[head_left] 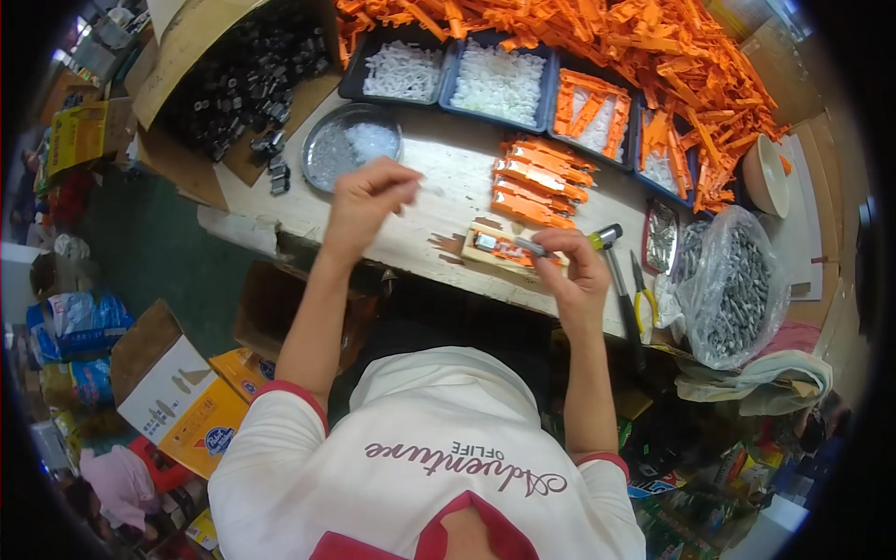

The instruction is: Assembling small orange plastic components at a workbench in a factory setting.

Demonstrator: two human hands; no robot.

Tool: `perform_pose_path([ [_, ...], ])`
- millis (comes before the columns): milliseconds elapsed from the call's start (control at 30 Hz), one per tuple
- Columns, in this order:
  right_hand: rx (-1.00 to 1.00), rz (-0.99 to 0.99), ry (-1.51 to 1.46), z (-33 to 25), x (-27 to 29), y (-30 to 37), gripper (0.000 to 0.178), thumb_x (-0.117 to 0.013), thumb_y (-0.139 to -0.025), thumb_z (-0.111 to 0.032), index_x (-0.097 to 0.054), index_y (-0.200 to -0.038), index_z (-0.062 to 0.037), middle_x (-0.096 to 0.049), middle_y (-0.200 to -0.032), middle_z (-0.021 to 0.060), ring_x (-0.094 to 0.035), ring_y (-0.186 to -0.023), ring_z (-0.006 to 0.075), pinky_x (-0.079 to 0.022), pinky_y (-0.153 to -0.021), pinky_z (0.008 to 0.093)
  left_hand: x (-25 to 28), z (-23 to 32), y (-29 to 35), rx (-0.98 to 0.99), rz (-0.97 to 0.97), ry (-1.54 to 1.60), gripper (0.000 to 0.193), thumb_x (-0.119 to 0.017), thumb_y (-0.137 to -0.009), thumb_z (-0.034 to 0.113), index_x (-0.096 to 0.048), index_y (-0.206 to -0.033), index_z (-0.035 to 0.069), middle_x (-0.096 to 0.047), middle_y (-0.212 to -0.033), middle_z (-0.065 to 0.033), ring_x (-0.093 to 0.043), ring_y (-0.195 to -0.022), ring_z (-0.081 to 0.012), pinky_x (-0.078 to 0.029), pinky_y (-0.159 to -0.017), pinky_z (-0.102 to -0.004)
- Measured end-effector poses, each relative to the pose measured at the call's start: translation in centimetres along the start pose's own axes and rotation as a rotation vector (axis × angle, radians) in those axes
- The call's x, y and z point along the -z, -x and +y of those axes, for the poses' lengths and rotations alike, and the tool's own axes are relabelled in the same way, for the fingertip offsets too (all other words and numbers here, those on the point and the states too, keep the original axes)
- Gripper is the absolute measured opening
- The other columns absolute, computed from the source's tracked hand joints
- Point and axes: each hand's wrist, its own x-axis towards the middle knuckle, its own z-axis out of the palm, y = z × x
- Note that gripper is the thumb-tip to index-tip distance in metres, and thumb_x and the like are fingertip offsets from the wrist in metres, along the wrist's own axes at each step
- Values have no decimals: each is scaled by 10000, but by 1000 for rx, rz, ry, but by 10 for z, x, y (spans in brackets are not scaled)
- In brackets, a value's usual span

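My left hand [371,204] is raised just right of a round metal dish [322,166] that holds small clear and grey bits. Its thumb and fingers are pinched together, and whatever is between them is too small to make out. My right hand [576,268] grips a small grey metal part [530,245] between thumb and fingers. This part is at the right end of a small wooden block [504,265], where an orange plastic piece [511,250] lies with a shiny metal bit at its left end. Behind the block, several orange plastic pieces [539,179] lie in a stack.
Dark trays [448,101] of white parts line the back, below a heap of orange pieces [644,56]. A box [154,103] of black metal parts stands left. A hammer [620,289], yellow-handled pliers [644,303] and a plastic bag of grey metal parts [737,289] are at right.
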Motion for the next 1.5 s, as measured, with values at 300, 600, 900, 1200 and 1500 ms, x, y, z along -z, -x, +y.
perform_pose_path([
  [300,-91,6,124,12,7,12,141,-634,-741,12,-565,-861,-12,-563,-938,65,-506,-857,120,-393,-783,242,94,-36,-30,-60,259,-767,96,-658,-674,-5,-655,-770,1,-600,-711,-95,-584,-643,-172,-446,-586,-265],
  [600,-78,50,222,14,6,14,164,-622,-761,-4,-585,-921,-2,-553,-913,44,-497,-837,113,-385,-776,234,89,-48,-41,-144,189,-1106,57,-611,-637,-22,-615,-691,-6,-600,-740,-148,-576,-643,-287,-450,-583,-325],
  [900,-4,30,177,9,-2,6,163,-642,-730,11,-616,-889,-11,-592,-870,45,-515,-822,126,-387,-756,238,2,13,-12,-74,44,-153,83,-624,-741,-33,-655,-809,3,-595,-724,-30,-539,-617,-106,-433,-555,-218],
  [1200,22,48,185,0,2,-3,203,-691,-707,-17,-639,-903,-13,-610,-856,33,-503,-787,111,-391,-726,236,-56,11,4,168,-230,232,88,-604,-766,-51,-631,-849,-53,-566,-737,-49,-526,-611,-89,-419,-542,-197],
  [1500,1,42,166,1,7,-1,212,-694,-701,-4,-637,-906,-1,-595,-830,32,-501,-757,105,-402,-707,225,-66,10,6,150,-270,244,82,-608,-772,-43,-632,-850,-48,-563,-753,-48,-532,-593,-87,-423,-523,-189],
])
